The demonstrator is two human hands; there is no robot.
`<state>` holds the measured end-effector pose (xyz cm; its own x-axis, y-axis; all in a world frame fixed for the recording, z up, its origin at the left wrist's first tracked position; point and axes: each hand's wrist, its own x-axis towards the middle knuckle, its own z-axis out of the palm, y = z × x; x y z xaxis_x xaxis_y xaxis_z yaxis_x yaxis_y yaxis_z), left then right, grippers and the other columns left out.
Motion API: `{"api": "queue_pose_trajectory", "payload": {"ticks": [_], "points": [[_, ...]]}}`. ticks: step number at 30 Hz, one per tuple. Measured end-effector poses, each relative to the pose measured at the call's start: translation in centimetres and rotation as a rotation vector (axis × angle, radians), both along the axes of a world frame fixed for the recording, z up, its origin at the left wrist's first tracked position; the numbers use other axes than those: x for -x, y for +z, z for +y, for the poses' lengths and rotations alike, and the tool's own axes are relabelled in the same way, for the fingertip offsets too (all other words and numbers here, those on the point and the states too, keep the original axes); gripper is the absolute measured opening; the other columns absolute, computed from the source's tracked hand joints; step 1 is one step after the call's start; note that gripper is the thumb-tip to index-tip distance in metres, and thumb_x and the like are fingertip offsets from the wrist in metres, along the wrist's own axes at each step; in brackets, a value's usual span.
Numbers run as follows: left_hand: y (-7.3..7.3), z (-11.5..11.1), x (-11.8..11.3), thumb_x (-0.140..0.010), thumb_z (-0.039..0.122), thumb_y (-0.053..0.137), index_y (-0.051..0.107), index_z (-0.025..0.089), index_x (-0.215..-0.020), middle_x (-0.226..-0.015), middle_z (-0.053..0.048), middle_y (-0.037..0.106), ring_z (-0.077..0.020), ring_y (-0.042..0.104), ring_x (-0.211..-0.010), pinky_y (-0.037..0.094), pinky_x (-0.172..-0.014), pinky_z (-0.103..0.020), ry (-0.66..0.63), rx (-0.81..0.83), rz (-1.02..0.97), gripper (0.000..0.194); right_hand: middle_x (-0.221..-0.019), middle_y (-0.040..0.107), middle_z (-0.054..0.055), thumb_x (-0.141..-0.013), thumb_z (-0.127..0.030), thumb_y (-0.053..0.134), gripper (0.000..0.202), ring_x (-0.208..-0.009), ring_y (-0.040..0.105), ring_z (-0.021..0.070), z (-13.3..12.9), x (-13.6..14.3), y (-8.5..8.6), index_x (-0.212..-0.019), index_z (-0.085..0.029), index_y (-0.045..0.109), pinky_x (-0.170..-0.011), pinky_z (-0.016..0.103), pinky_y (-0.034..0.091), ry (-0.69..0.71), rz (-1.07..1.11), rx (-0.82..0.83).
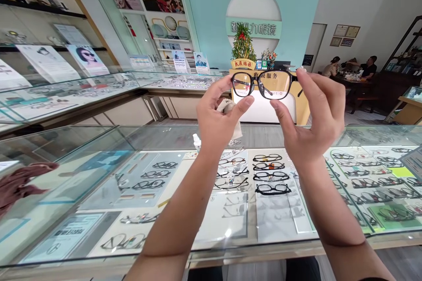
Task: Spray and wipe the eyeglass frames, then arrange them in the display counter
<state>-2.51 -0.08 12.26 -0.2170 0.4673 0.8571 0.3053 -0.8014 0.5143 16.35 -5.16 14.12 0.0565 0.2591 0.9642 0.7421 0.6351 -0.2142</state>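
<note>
A pair of black-framed eyeglasses (255, 82) is held up in front of me, above the glass counter, lenses facing me. My left hand (219, 114) pinches the left rim between thumb and fingers. A crumpled beige cloth (226, 105) is tucked in that same hand, its end hanging behind the wrist. My right hand (313, 109) grips the right end of the frame near the hinge, thumb below the lens and fingers on top. A small white bottle (197, 141) stands beyond my left wrist, partly covered by it.
The glass display counter (231, 246) below my arms holds rows of eyeglasses (271, 176). At left lies a dark red cloth (24, 182). A reception desk (301, 107) with a plant (243, 46) stands ahead. Two people (367, 69) sit at a table at far right.
</note>
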Motion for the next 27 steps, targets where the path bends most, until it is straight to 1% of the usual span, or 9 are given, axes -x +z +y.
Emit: {"api": "queue_pose_trajectory", "payload": {"ticks": [3, 6, 8, 10, 12, 15, 18, 22, 27], "points": [[-0.4, 0.9, 0.2, -0.083, 0.064, 0.088, 0.072, 0.03, -0.134, -0.132, -0.009, 0.079, -0.0334, 0.074, -0.129, 0.069, -0.093, -0.045, -0.013, 0.004, 0.0, 0.063, -0.146, 0.069, 0.012, -0.1, -0.059, 0.069, 0.052, -0.152, 0.054, 0.043, 0.3, 0.2, -0.1, -0.149, -0.042, 0.067, -0.117, 0.065, 0.057, 0.057, 0.024, 0.064], [-0.7, 1.9, 0.3, -0.082, 0.068, 0.088, 0.068, 0.03, -0.137, -0.134, -0.007, 0.078, -0.0326, 0.075, -0.128, 0.069, -0.089, -0.048, -0.02, -0.084, -0.028, 0.07, -0.151, 0.066, 0.012, -0.099, -0.06, 0.07, 0.055, -0.155, 0.052, 0.0438, 0.6, 0.3, -0.2, -0.151, -0.043, 0.064, -0.117, 0.064, 0.058, 0.115, 0.042, 0.085], [-0.7, 2.0, 0.2, -0.081, 0.07, 0.089, 0.067, 0.03, -0.137, -0.134, -0.006, 0.078, -0.0324, 0.075, -0.126, 0.068, -0.079, -0.047, -0.009, -0.151, -0.056, 0.072, -0.147, 0.067, 0.011, -0.101, -0.059, 0.068, 0.052, -0.15, 0.056, 0.0423, 0.7, 0.5, -0.4, -0.15, -0.043, 0.065, -0.116, 0.062, 0.058, 0.076, 0.041, 0.023], [-0.5, 1.6, -0.1, -0.082, 0.067, 0.089, 0.068, 0.03, -0.136, -0.135, -0.007, 0.078, -0.033, 0.073, -0.129, 0.066, -0.072, -0.043, 0.014, -0.175, -0.086, 0.069, -0.142, 0.068, 0.01, -0.104, -0.055, 0.064, 0.046, -0.144, 0.062, 0.0389, 0.8, 0.7, -0.5, -0.149, -0.042, 0.065, -0.116, 0.059, 0.059, 0.003, 0.04, -0.052], [-0.3, 0.9, -0.4, -0.085, 0.063, 0.089, 0.069, 0.031, -0.135, -0.136, -0.008, 0.077, -0.033, 0.07, -0.135, 0.066, -0.075, -0.042, 0.04, -0.175, -0.108, 0.063, -0.14, 0.068, 0.01, -0.107, -0.052, 0.062, 0.045, -0.14, 0.065, 0.0365, 0.8, 1.0, -0.6, -0.15, -0.041, 0.064, -0.113, 0.056, 0.059, -0.021, 0.047, -0.088], [-0.3, 0.5, -0.7, -0.086, 0.066, 0.087, 0.068, 0.033, -0.134, -0.135, -0.007, 0.074, -0.0311, 0.069, -0.135, 0.065, -0.084, -0.043, 0.106, -0.22, -0.127, 0.062, -0.144, 0.068, 0.01, -0.106, -0.05, 0.064, 0.046, -0.143, 0.063, 0.0365, 0.9, 1.3, -0.8, -0.151, -0.041, 0.063, -0.111, 0.056, 0.06, 0.044, 0.081, -0.063], [-0.8, 0.7, -0.6, -0.084, 0.068, 0.087, 0.065, 0.034, -0.137, -0.138, -0.006, 0.07, -0.0293, 0.067, -0.133, 0.064, -0.085, -0.043, 0.158, -0.259, -0.146, 0.066, -0.147, 0.07, 0.009, -0.105, -0.047, 0.065, 0.045, -0.141, 0.064, 0.0348, 1.1, 1.5, -1.0, -0.15, -0.042, 0.064, -0.108, 0.057, 0.061, 0.12, 0.129, 0.011], [-1.1, 0.3, -0.6, -0.08, 0.063, 0.09, 0.063, 0.036, -0.143, -0.152, -0.009, 0.061, -0.0329, 0.06, -0.139, 0.063, -0.088, -0.044, 0.199, -0.216, -0.147, 0.073, -0.152, 0.069, 0.009, -0.107, -0.046, 0.06, 0.047, -0.135, 0.069, 0.0313, 1.8, 1.2, -1.3, -0.155, -0.041, 0.06, -0.101, 0.053, 0.064, 0.227, 0.144, 0.144], [-0.9, -0.6, -1.0, -0.079, 0.06, 0.09, 0.067, 0.036, -0.139, -0.143, -0.011, 0.065, -0.0325, 0.062, -0.129, 0.061, -0.086, -0.043, 0.327, -0.24, -0.126, 0.069, -0.155, 0.067, 0.011, -0.109, -0.048, 0.056, 0.054, -0.139, 0.068, 0.0311, 2.4, 0.7, -1.4, -0.163, -0.04, 0.052, -0.102, 0.053, 0.064, 0.305, 0.13, 0.25]]}}
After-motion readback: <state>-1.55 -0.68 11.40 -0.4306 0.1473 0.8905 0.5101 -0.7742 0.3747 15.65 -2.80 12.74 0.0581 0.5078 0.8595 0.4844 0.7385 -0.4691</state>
